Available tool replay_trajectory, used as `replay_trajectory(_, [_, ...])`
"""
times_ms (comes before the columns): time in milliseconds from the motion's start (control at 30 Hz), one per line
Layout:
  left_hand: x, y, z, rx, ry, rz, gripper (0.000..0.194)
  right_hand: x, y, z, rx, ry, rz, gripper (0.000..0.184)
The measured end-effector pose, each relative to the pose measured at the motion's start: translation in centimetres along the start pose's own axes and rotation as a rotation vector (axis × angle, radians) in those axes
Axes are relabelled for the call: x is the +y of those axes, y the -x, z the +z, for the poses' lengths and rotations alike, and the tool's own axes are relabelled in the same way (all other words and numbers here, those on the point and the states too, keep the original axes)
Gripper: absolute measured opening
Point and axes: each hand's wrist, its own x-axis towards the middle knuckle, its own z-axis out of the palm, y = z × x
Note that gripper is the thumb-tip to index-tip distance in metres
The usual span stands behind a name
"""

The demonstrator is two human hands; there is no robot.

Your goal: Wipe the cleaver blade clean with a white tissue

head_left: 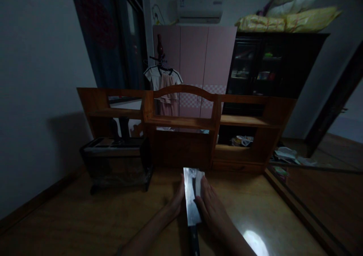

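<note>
A kitchen knife (190, 205) with a broad metal blade lies in front of me, its black handle pointing towards me. My left hand (178, 200) holds the blade at its left edge, with the fingertips hidden behind it. On the other side, my right hand (210, 205) grips a folded white piece (199, 182), a cloth or tissue, and presses it on the blade's right part. A dark shadow or reflection runs along the metal beside the white piece. Neither hand touches the handle.
The wooden tabletop (136, 218) extends around my hands. A black knife block (116, 165) with dark handles sticking up stands at the left. Behind is a wooden shelf unit (181, 122). Light glares on the table at the lower right, and a raised wooden edge (295, 207) bounds that side.
</note>
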Motion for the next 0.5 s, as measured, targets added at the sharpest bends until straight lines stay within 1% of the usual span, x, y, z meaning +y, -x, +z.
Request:
replay_trajectory(100, [-0.3, -0.3, -0.6, 0.005, 0.004, 0.004, 0.081, -1.0, -0.2, -0.7, -0.045, -0.02, -0.045, 0.066])
replay_trajectory(200, [-0.8, -0.6, -1.2, 0.02, 0.019, -0.024, 0.085, -2.3, -0.3, -1.9, -0.157, -0.02, -0.115, 0.06])
replay_trajectory(267, [-1.0, -0.7, -1.5, 0.036, 0.027, -0.027, 0.085, -2.9, -0.4, -2.6, -0.203, -0.015, -0.128, 0.056])
replay_trajectory(367, [-1.3, -1.0, -1.9, 0.039, 0.047, -0.013, 0.084, -3.3, -0.5, -3.2, -0.204, -0.013, -0.119, 0.055])
replay_trajectory(500, [-1.4, -1.1, -2.0, 0.018, 0.079, -0.025, 0.085, -3.1, -0.6, -3.0, -0.19, -0.014, -0.149, 0.055])
